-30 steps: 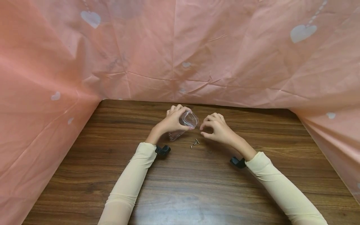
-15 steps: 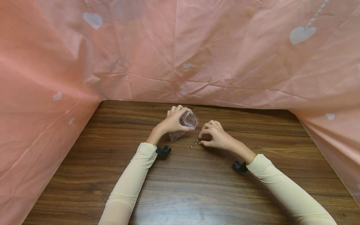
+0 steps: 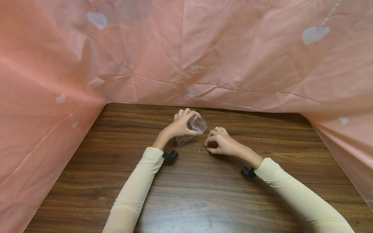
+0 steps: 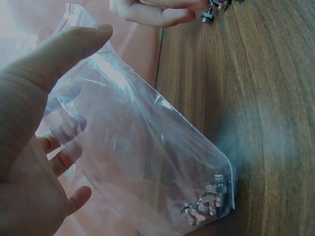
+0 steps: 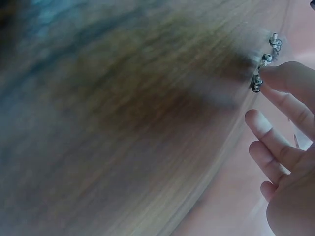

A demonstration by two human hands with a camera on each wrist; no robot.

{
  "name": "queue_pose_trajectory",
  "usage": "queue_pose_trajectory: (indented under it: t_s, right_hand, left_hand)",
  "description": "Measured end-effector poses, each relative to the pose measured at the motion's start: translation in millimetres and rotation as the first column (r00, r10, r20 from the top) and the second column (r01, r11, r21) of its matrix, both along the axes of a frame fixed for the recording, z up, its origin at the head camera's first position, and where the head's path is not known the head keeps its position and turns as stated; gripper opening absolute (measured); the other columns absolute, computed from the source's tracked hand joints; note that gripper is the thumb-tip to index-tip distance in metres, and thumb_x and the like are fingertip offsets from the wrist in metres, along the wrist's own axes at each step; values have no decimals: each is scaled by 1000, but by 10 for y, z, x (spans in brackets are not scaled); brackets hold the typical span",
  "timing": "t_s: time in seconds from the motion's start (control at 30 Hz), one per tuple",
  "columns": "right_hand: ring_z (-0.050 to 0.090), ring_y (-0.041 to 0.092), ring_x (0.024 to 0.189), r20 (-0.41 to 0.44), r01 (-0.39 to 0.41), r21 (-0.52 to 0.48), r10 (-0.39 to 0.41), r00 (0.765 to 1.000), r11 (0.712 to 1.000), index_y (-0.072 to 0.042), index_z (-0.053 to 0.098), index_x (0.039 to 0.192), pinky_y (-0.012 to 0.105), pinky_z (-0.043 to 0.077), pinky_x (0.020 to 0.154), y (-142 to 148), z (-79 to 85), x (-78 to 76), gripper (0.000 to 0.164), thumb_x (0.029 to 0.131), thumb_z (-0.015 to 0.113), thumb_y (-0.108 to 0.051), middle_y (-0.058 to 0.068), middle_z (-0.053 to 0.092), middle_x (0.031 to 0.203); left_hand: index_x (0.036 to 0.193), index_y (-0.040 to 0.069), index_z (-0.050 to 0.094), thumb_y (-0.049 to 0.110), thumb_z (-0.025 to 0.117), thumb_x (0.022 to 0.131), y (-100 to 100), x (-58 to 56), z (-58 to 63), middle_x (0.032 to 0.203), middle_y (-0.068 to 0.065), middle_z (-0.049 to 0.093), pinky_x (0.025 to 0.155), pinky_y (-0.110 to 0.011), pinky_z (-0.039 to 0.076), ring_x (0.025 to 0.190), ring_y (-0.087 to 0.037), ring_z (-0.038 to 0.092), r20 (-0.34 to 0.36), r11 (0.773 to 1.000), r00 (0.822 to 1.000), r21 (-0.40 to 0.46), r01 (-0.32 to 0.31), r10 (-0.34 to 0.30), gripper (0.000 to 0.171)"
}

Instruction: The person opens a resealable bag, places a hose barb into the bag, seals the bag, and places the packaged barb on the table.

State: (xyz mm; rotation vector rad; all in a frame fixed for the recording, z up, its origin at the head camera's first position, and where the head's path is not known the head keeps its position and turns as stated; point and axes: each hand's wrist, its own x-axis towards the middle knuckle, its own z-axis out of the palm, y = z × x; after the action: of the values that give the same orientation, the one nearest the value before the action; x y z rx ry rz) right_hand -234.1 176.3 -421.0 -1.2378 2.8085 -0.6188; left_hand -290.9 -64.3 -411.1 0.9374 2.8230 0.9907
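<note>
A clear zip-top plastic bag (image 4: 133,123) is gripped near its open mouth by my left hand (image 3: 179,126), thumb on the near side and fingers behind. Several small silvery metal screws (image 4: 209,201) lie in the bag's lower corner, tilted toward the wooden table. Right of the bag, a small group of similar loose screws (image 3: 199,151) lies on the table. My right hand (image 3: 224,143) reaches down over that group, its thumb and forefinger pinching one screw (image 5: 256,82) at the group's near side. The other right fingers stay loosely bent.
The brown wooden table (image 3: 186,194) runs back to a pink curtain (image 3: 163,55) with white hearts, which also hangs at both sides. A black wrist camera (image 3: 170,155) sits at the left cuff and another black camera (image 3: 248,172) at the right cuff.
My right hand has come down and slightly toward me onto the loose screws, its thumb and forefinger closing at one of them. My left hand and the bag stay nearly still.
</note>
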Motion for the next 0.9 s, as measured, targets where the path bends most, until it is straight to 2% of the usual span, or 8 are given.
queue_pose_trajectory:
  t_s: [0.23,0.57,0.9]
  right_hand:
    - [49,24,100,-3,3,23,-3,1000,1000,-13,77,91,61,31,106,-4,7,24,13,80,83,-11,4,66,98]
    - [50,24,102,-3,3,17,-3,1000,1000,-15,75,86,58,34,101,31,-5,26,13,77,83,-12,2,65,95]
    - [50,24,102,-3,0,24,0,1000,1000,-14,75,87,61,31,107,26,3,38,13,77,82,-12,1,65,95]
  left_hand:
    - [135,23,55,36,89,78,7,-8,-10,131,-5,52,106,-51,27,121,-28,39,-2,1000,1000,0,5,-5,68]
    - [136,22,54,36,89,77,6,-8,-27,131,-6,52,106,-50,28,120,-29,39,-7,1000,1000,-7,1,-1,70]
    - [134,23,55,37,89,77,19,-10,-38,130,-5,53,104,-50,28,118,-28,39,-16,1000,1000,-6,9,-9,68]
